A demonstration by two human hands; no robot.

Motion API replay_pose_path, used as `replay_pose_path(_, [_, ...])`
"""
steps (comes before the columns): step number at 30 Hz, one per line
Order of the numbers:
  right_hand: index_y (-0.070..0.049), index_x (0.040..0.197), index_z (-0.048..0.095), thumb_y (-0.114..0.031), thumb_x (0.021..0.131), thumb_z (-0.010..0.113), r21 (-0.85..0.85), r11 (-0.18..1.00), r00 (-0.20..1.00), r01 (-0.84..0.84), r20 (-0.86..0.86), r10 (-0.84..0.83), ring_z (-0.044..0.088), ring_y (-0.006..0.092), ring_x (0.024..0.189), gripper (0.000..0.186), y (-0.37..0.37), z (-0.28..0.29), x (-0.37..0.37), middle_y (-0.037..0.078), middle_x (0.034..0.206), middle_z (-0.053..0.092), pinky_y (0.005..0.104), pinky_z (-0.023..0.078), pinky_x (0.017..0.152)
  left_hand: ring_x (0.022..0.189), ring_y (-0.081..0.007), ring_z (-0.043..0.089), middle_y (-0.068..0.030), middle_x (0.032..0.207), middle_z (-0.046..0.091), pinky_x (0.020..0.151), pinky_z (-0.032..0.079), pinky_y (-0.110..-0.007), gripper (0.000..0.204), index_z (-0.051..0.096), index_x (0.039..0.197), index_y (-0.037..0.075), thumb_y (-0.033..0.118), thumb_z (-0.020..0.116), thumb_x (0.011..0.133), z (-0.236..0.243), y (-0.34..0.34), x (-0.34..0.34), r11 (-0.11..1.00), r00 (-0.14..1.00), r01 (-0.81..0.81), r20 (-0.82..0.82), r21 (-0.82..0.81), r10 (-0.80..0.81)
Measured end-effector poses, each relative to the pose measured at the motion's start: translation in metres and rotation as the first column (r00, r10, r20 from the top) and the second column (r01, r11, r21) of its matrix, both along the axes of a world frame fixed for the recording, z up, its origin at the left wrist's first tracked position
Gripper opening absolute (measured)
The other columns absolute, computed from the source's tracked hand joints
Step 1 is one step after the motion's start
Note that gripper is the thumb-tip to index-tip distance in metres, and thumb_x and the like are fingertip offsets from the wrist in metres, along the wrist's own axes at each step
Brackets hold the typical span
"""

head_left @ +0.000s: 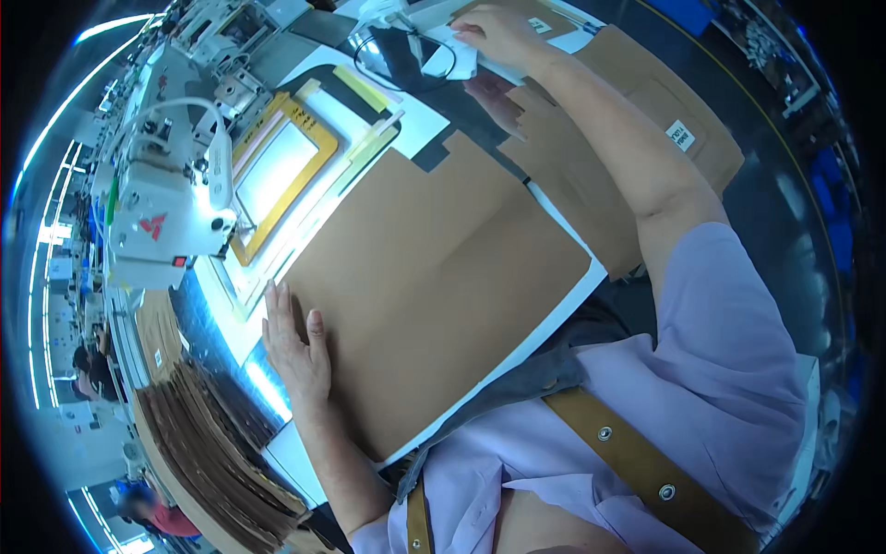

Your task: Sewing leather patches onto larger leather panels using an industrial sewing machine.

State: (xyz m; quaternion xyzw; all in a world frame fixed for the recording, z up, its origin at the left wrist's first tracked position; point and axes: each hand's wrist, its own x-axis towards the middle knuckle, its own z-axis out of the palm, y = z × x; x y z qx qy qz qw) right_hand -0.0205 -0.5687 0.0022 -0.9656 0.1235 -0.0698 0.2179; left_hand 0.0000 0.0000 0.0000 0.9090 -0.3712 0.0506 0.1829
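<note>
A large brown fabric panel [443, 277], notched at its far corner, lies flat on the white table in front of me. My left hand [297, 349] rests at its left edge, fingers spread and stretched forward. My right arm reaches to the far side of the table. There my right hand [503, 39] has its fingers curled down by a white piece [452, 57], next to a small brown piece with a white label [538, 25]. What its fingertips hold, if anything, is hidden.
A white sewing machine [166, 208] stands left, beside a yellow frame [318, 138]. Thick stacked brown panels [198, 443] sit lower left. More brown panels [637, 111], one bearing a white label, overlap at the right. A thin dark ring [406, 88] lies far back. Two people are in the left background.
</note>
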Motion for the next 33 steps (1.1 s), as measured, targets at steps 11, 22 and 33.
replay_pose_path(11, [-0.017, 0.117, 0.075, -0.033, 0.093, 0.069, -0.358, 0.920, 0.955, 0.158, 0.294, -0.049, 0.067, 0.0307, 0.110, 0.030, -0.030, -0.004, -0.006, 0.010, 0.115, 0.073, 0.0439, 0.053, 0.094, 0.153, -0.0356, 0.028, -0.0178, 0.162, 0.035, 0.122, 0.017, -0.055, 0.075, 0.036, 0.157, 0.006, 0.059, 0.039, 0.103, -0.005, -0.013, 0.001, 0.994, 0.999, -0.038, 0.018, 0.104, 0.037])
replay_pose_path(22, [-0.009, 0.098, 0.079, -0.022, 0.089, 0.070, -0.195, 0.968, 0.983, 0.159, 0.118, -0.138, 0.070, 0.0330, 0.097, 0.018, -0.006, 0.001, 0.021, 0.014, 0.100, 0.075, 0.0424, 0.054, 0.085, 0.151, -0.0346, 0.032, -0.0172, 0.161, 0.038, 0.122, 0.019, -0.054, 0.071, 0.039, 0.155, 0.007, 0.055, 0.043, 0.104, -0.005, -0.016, 0.000, 0.995, 0.998, -0.050, 0.033, 0.087, 0.048])
replay_pose_path(33, [-0.009, 0.122, 0.072, -0.028, 0.092, 0.067, -0.134, 0.982, 0.991, 0.131, -0.012, -0.133, 0.069, 0.0301, 0.108, 0.035, 0.033, 0.020, 0.004, 0.016, 0.118, 0.072, 0.0393, 0.053, 0.092, 0.149, -0.0331, 0.036, -0.0132, 0.160, 0.041, 0.122, 0.021, -0.051, 0.062, 0.042, 0.154, 0.009, 0.047, 0.045, 0.106, -0.007, -0.015, -0.001, 0.993, 0.994, -0.068, 0.086, 0.099, 0.059])
